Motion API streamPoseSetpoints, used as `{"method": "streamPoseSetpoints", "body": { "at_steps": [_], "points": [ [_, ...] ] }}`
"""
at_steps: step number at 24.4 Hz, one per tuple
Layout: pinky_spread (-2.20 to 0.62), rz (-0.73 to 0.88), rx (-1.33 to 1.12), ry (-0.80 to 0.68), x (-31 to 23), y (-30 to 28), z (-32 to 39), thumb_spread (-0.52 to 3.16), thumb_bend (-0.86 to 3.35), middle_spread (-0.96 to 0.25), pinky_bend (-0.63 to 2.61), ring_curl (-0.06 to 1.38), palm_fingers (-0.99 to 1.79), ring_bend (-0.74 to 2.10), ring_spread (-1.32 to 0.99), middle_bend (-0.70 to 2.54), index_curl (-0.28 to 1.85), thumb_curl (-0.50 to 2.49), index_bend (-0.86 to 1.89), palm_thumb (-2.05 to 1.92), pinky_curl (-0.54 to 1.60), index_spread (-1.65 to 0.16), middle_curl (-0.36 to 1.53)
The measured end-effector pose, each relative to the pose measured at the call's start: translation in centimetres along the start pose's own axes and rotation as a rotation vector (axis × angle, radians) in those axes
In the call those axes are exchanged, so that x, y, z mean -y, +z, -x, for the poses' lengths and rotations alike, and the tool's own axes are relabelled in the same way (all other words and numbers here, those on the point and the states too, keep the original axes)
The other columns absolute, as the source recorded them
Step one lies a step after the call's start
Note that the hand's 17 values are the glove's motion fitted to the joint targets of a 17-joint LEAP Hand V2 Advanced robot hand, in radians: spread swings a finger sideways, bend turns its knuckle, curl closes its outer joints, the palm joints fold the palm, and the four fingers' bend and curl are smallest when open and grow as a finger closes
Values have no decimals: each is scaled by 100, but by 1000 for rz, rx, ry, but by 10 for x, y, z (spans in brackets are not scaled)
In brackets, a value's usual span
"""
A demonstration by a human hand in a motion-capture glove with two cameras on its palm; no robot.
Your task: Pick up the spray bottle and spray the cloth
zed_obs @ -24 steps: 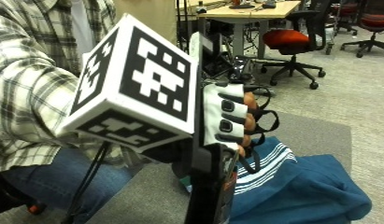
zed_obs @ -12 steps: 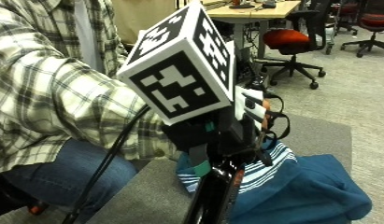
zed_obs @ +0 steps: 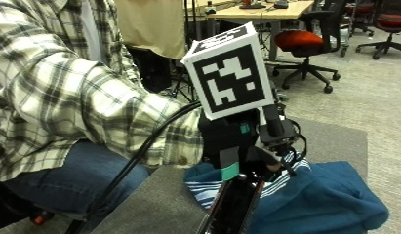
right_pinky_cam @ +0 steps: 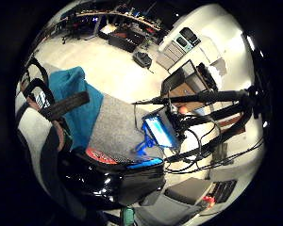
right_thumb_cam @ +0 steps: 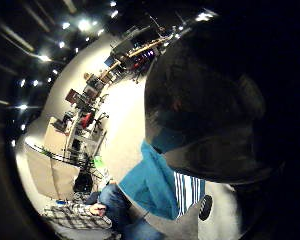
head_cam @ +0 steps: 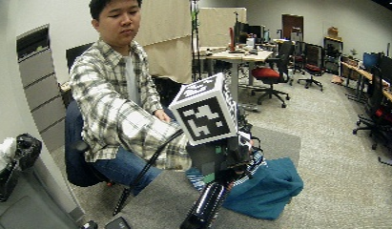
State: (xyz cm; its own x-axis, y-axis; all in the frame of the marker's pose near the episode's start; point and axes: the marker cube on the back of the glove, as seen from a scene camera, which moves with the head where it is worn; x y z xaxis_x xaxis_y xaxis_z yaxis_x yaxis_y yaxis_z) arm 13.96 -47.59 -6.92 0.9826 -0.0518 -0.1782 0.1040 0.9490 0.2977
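Observation:
My gloved right hand [zed_obs: 249, 141] grips a glossy black spray bottle [zed_obs: 231, 207] and holds it tilted just above the grey table [zed_obs: 154, 200]. A teal cloth with a white-striped part [zed_obs: 330, 197] lies bunched on the table, right beside and behind the bottle. In the wide outside view the hand [head_cam: 224, 152] holds the bottle [head_cam: 205, 206] in front of the cloth [head_cam: 268, 188]. The bottle [right_pinky_cam: 108, 176] fills much of the little finger side palm view, with the cloth [right_pinky_cam: 80, 101] beyond it. The thumb side view shows the bottle's dark body [right_thumb_cam: 205, 100] over the cloth [right_thumb_cam: 155, 187]. The bottle's nozzle is hidden.
A stand with a lit screen and cables [right_pinky_cam: 161, 129] is beside the table [right_pinky_cam: 113, 125]. The person's other hand [head_cam: 162, 115] rests near their lap. A red office chair [zed_obs: 304, 41] and a desk [zed_obs: 265, 9] stand behind, across open carpet floor.
The hand has turned at the wrist with the bottle still in it; the fingers that faced the outside camera are now turned away. The bottle stays over the cloth.

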Motion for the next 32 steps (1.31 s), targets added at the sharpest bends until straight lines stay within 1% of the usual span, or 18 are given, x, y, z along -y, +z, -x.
{"method": "streamPoseSetpoints", "body": {
  "at_steps": [13, 26, 29, 32],
  "points": [
    [-17, 103, -286, -194, 15, 22, 27, 27, -3, -15, 51, 47, 135, 65, -20, 59, 58, 80, 29, 102, 40, -23, 52],
    [-17, 166, -423, -324, 13, 37, 46, 27, -3, -15, 51, 47, 135, 65, -20, 59, 59, 81, 28, 102, 40, -23, 52],
    [-17, 146, -389, -317, 12, 33, 48, 27, -3, -15, 51, 46, 135, 65, -20, 59, 59, 81, 27, 102, 41, -23, 52],
    [-17, 100, -280, -249, 14, 24, 49, 28, -3, -15, 51, 46, 135, 65, -20, 59, 59, 81, 27, 102, 41, -23, 52]
  ]
}}
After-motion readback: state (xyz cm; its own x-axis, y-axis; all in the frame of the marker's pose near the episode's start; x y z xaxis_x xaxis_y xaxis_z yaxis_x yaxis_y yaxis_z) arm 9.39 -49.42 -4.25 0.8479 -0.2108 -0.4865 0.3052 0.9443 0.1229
